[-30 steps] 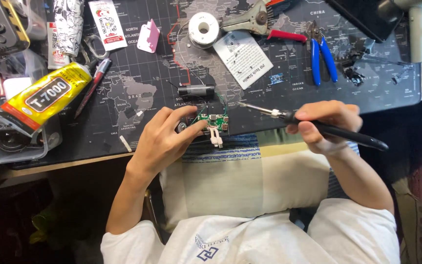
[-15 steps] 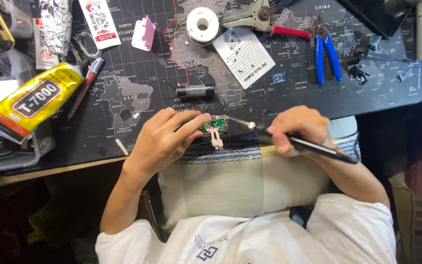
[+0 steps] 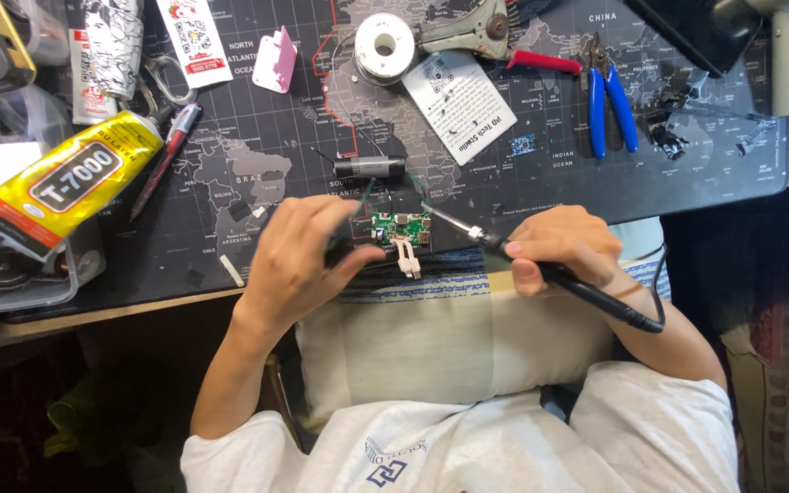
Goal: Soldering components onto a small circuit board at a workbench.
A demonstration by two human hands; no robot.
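On the dark mat (image 3: 257, 164), left fingers (image 3: 344, 251) pinch green board (image 3: 401, 228); right fingers (image 3: 527, 269) clench slim iron (image 3: 541, 267).

Single head view, steeply downward, near above the desk mat (image 3: 257, 173).

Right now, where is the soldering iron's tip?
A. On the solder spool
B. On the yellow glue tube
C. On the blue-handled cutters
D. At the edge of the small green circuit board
D: the right hand holds the soldering iron with its tip angled at the right edge of the green circuit board, which the left hand steadies.
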